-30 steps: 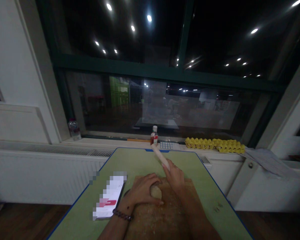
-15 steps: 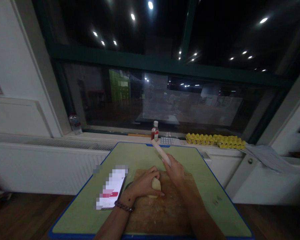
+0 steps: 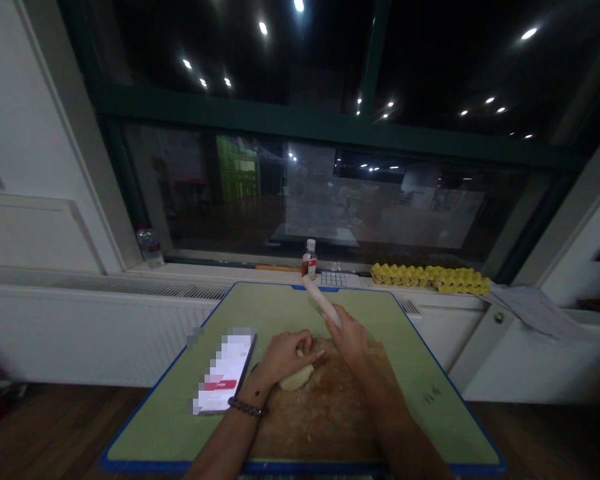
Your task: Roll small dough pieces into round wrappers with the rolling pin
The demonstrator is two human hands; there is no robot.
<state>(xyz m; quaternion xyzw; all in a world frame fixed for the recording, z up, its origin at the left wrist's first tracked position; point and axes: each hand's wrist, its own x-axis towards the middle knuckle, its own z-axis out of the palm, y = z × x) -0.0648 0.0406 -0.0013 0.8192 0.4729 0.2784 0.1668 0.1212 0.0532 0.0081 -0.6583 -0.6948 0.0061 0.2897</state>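
Observation:
A pale rolling pin [image 3: 322,301] slants up and away to the left from my right hand [image 3: 351,336], which is closed around its near end above the back of the wooden cutting board [image 3: 340,423]. My left hand [image 3: 286,357] is curled over a flat, pale piece of dough [image 3: 297,379] on the board, with the thumb pointing right across its far edge. The hand hides part of the dough. A dark round object behind my left wrist is mostly covered.
A lit phone [image 3: 226,373] lies left of the board on the green folding table [image 3: 155,427]. On the windowsill stand a small bottle with a white cap [image 3: 309,260], a yellow egg carton [image 3: 430,277] and a clear bottle [image 3: 151,248]. A radiator [image 3: 100,333] runs along the left wall.
The dough has shifted left and turned under my left hand, lying flatter now. My left thumb has swung up and away from its near edge. My right hand keeps the rolling pin nearly still.

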